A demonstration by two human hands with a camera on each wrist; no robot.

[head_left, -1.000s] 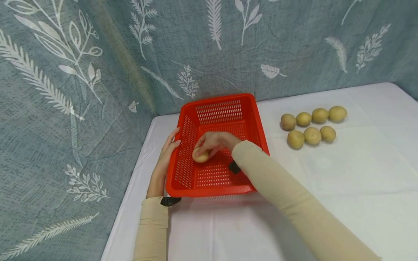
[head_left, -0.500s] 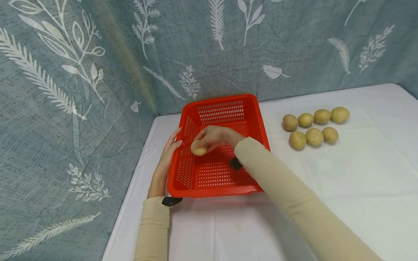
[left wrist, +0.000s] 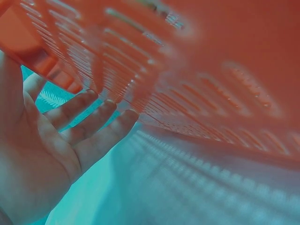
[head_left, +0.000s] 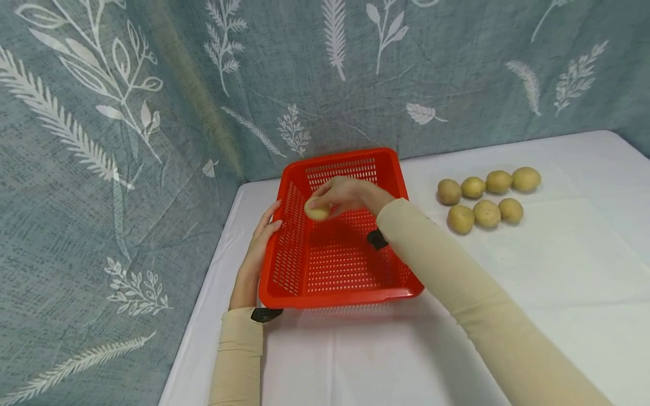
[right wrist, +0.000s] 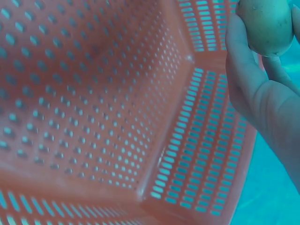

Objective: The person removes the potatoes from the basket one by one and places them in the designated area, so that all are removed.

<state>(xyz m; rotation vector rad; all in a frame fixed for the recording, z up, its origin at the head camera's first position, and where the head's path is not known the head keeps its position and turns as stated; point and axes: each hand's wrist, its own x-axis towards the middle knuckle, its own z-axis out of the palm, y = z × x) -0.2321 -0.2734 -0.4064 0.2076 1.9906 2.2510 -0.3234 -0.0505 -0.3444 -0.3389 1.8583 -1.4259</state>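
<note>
A red perforated plastic basket (head_left: 340,298) stands on the white-covered table. At its left side my left hand (head_left: 258,242) holds the rim; two digits lie over the edge in the head view. In the left wrist view the other fingers (left wrist: 93,131) reach to the outer wall just below it. My right hand (head_left: 345,194) pinches a pale yellow potato (head_left: 317,212) above the basket floor, toward the back left. Close up in the right wrist view, the potato (right wrist: 267,26) sits between thumb and fingers. No other potato shows inside the basket.
Two rows of potatoes (head_left: 486,213) lie on the table (head_left: 548,265) to the right of the basket. A patterned grey-green curtain (head_left: 355,101) hangs along the back and left side of the table.
The right hand has lifted the potato from the basket's left side, moving it up and toward the back. The left hand and the basket have stayed in place.
</note>
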